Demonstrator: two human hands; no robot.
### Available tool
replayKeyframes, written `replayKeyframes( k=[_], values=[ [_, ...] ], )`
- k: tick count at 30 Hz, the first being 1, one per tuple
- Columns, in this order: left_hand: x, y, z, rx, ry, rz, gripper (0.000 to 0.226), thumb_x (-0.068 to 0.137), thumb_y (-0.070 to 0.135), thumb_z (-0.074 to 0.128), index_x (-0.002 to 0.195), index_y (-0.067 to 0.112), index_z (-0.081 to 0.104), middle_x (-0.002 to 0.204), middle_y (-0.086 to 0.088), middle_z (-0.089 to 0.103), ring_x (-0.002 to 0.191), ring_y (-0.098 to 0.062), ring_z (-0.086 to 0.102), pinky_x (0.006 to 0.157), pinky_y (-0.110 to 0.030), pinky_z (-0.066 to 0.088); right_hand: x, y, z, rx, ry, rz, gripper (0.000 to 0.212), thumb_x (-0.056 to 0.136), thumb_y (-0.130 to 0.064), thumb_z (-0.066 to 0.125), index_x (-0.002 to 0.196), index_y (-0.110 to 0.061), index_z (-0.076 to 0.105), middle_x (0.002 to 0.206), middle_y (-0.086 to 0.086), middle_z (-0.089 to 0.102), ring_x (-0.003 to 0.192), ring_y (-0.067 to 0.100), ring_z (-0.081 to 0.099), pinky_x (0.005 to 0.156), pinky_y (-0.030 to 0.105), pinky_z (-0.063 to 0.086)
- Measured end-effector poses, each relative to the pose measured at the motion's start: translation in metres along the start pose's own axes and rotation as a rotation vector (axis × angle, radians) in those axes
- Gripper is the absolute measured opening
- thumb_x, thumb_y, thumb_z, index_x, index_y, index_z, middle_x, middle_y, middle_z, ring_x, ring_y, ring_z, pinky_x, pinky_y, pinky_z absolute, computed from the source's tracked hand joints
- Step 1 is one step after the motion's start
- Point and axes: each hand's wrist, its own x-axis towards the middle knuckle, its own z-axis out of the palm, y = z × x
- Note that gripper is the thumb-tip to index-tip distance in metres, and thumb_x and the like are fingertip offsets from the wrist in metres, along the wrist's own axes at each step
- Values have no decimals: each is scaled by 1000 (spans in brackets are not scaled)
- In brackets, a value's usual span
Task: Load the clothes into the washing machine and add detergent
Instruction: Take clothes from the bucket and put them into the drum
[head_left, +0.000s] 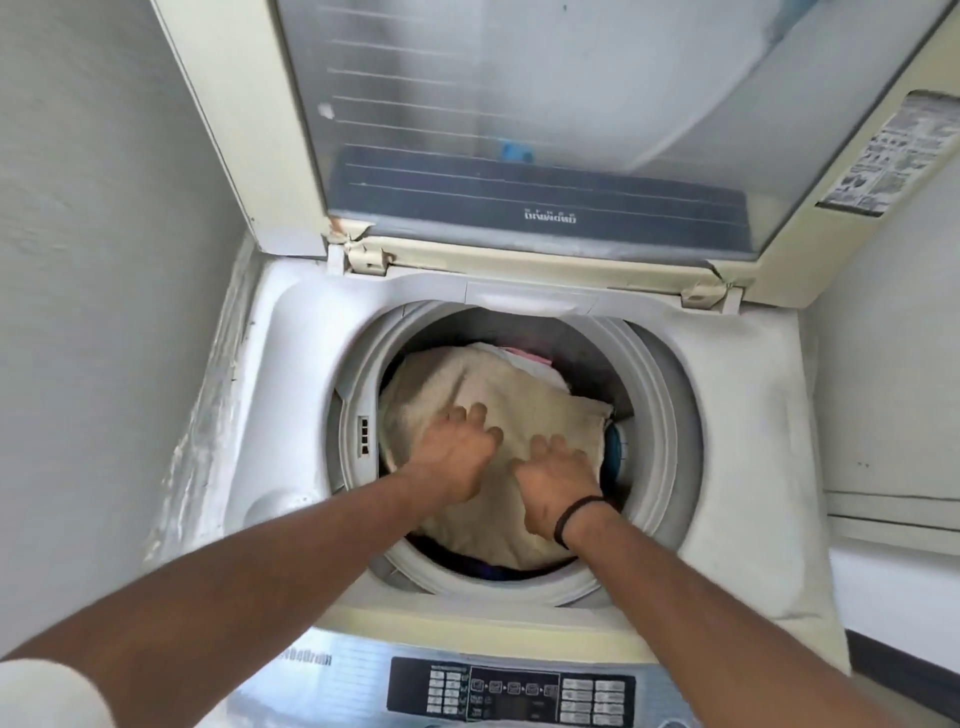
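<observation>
A top-loading washing machine (291, 364) stands with its lid (519, 130) raised. Inside the round drum (660, 415) lies a cream towel (519, 384) on top of other clothes; a pink and white garment (524, 356) shows behind it and dark blue cloth (483, 569) beneath its near edge. Both my hands reach into the drum. My left hand (457, 452) presses flat on the towel with fingers spread. Just to its right, my right hand (558, 483), with a black band on the wrist, also presses down on the towel.
The control panel (509, 693) with buttons runs along the machine's near edge. A grey wall (93, 260) stands close on the left. A white appliance or cabinet (893, 415) sits to the right. A label sticker (893, 156) is on the lid frame.
</observation>
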Motion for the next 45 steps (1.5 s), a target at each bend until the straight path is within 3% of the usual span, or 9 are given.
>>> replayKeyframes(
  k=[3,10,14,18,22,26,30,39,45],
  values=[
    [25,0,17,-215,-293,-143,59,87,21,72,139,16,46,139,-18,38,115,-35,57,85,-39,50,19,-15,3,177,-387,-155,60,85,-32,70,140,-18,51,138,7,54,122,28,54,99,39,49],
    [56,-28,79,-493,-568,-428,120,79,32,83,156,46,-8,165,-17,-15,148,-53,12,113,-63,35,57,-10,60,-174,-978,-141,81,97,-56,48,160,-29,5,166,6,8,152,29,13,119,47,19],
    [66,-29,82,-607,-475,-380,121,77,21,84,153,54,-4,164,-10,-26,149,-53,10,112,-58,39,78,-2,57,118,-481,-79,42,94,-43,56,124,-13,57,125,8,62,102,24,58,87,35,50],
    [74,-31,77,-642,-392,-319,114,83,12,76,156,49,-3,166,-9,-21,149,-50,14,109,-54,44,109,11,49,328,66,23,55,81,-42,72,125,-17,50,120,8,52,96,25,57,77,35,51],
    [81,-26,78,-752,-273,-249,104,87,7,66,157,46,1,168,-7,-14,153,-42,5,113,-49,41,130,21,61,518,-312,102,120,61,-53,87,155,-33,15,152,8,30,136,29,42,104,44,46],
    [76,-29,81,-738,-265,-222,97,89,11,64,158,44,3,169,-7,-10,154,-36,10,116,-48,37,125,17,56,415,-520,40,130,63,-56,86,157,-36,-1,164,6,15,148,28,26,114,50,36],
    [58,-23,58,-663,-82,-200,98,88,20,66,158,42,2,169,-11,3,151,-36,21,115,-50,38,93,20,20,481,-264,-21,86,79,-43,78,150,-20,35,141,7,54,124,24,55,103,39,48],
    [-52,1,-24,-1177,239,-197,77,91,34,71,155,36,30,135,-5,56,114,-20,61,95,-35,52,-53,39,-31,1012,147,87,47,88,-44,71,128,-21,61,111,-8,64,105,10,62,91,25,49],
    [-128,16,-31,-1478,467,-217,54,73,51,71,125,43,59,97,2,71,92,-19,71,82,-43,57,-156,15,-20,1334,563,163,11,91,-28,70,103,-28,72,104,-4,73,95,11,70,83,26,56]
  ],
)
